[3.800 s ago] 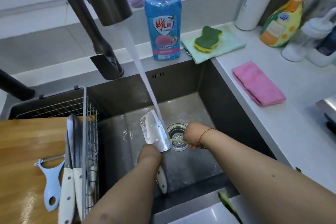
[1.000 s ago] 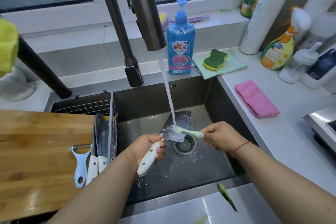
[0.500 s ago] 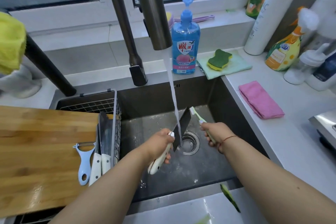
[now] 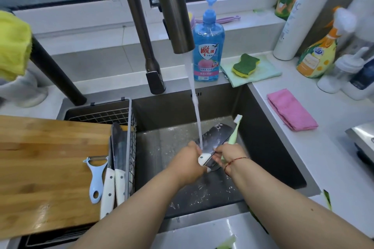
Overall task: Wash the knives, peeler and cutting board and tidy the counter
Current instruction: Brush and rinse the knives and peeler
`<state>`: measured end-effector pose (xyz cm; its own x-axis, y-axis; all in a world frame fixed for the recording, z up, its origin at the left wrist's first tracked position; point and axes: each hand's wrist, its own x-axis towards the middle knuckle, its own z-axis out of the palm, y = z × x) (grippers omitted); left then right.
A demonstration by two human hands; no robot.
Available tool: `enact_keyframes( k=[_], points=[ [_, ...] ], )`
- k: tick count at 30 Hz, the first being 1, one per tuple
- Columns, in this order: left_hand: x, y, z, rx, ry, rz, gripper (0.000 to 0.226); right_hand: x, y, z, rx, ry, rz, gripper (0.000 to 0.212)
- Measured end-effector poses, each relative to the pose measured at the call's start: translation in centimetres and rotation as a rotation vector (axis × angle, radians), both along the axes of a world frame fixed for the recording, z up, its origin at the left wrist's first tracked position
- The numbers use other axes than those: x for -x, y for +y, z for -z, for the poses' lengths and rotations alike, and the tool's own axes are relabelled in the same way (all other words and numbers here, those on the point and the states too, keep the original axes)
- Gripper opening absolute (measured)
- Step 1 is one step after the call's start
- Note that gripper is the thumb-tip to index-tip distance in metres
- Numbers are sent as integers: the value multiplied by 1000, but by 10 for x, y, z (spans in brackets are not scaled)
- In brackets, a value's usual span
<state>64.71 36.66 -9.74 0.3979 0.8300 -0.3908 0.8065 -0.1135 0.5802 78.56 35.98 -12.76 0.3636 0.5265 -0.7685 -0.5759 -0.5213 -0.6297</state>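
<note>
Over the sink [image 4: 263, 127], my left hand [image 4: 189, 159] grips the white handle of a cleaver [image 4: 215, 137] whose dark blade lies flat under the running water [image 4: 197, 111]. My right hand [image 4: 228, 153] holds a pale green toothbrush [image 4: 234, 129], bristles pointing up and away, with its fingers touching the blade near the handle. On the wooden cutting board [image 4: 40, 168] at the left lie a light blue peeler [image 4: 96, 180] and two white-handled knives [image 4: 116, 168] side by side at the board's right edge.
A wire rack [image 4: 129, 119] sits in the sink's left part under the board. The tap [image 4: 176, 16] hangs above. A blue soap bottle [image 4: 208, 46], sponge [image 4: 245, 64] on a green cloth, pink cloth [image 4: 291, 109] and several bottles stand on the right counter. Green peel [image 4: 326, 198] lies near the front edge.
The cleaver has turned from edge-up to lying flat under the stream. My right hand has come in against the blade by the handle, the toothbrush head now raised off it.
</note>
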Motion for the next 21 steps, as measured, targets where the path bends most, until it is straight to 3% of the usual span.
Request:
enact_keyframes(
  k=[3, 7, 11, 14, 18, 21],
  points=[
    [2, 3, -5, 233, -147, -143, 30, -2, -1, 0, -19, 2, 52, 35],
    [10, 3, -11, 865, -509, -332, 11, -3, -2, -9, -67, -13, 13, 27],
    [18, 5, -5, 1125, -751, -445, 11, -5, -5, -16, -108, -12, -115, 24],
    [24, 3, 4, 1219, -762, -466, 11, -11, -12, -25, -40, -167, -321, 23],
    [28, 1, 9, 1205, -747, -495, 9, -31, -23, -38, -4, -671, -681, 24],
    [32, 4, 10, 1210, -741, -512, 5, -35, -31, -51, -63, -668, -928, 19]
  ],
)
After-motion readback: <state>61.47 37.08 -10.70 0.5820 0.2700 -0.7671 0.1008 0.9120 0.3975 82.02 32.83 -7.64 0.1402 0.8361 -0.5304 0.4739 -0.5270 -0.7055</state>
